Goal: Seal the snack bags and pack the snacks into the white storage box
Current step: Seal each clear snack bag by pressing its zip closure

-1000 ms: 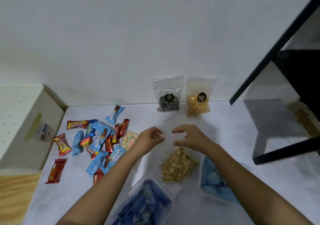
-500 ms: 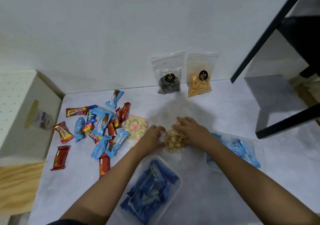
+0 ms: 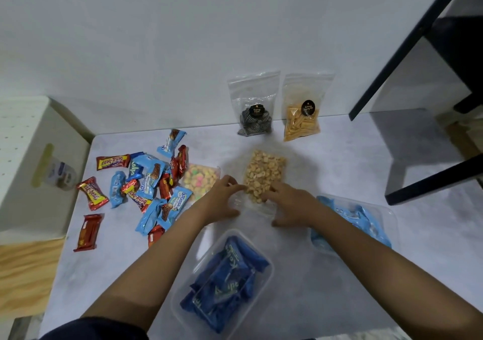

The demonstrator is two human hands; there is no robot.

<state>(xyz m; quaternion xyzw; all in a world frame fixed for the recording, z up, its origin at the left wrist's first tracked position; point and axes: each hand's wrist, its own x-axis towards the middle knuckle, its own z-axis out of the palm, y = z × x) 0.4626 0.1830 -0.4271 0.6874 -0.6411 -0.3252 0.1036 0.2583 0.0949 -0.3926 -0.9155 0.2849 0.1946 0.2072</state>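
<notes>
Nearest me sits a clear tub of dark blue wafers (image 3: 224, 274). Just beyond it both hands work the near, open end of the clear bag of pale puffed snacks (image 3: 264, 175): the left hand (image 3: 222, 201) pinches one corner, the right hand (image 3: 290, 203) presses flat on the other. Beyond the bag, two pouches (image 3: 254, 104) lean on the wall. If the strip closes unevenly, I'd guess pieces spill when it's lifted.

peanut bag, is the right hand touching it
Touching. The head view shows the right hand with its fingertips pressed onto the near end of the peanut bag lying on the table; no gap shows.
</notes>
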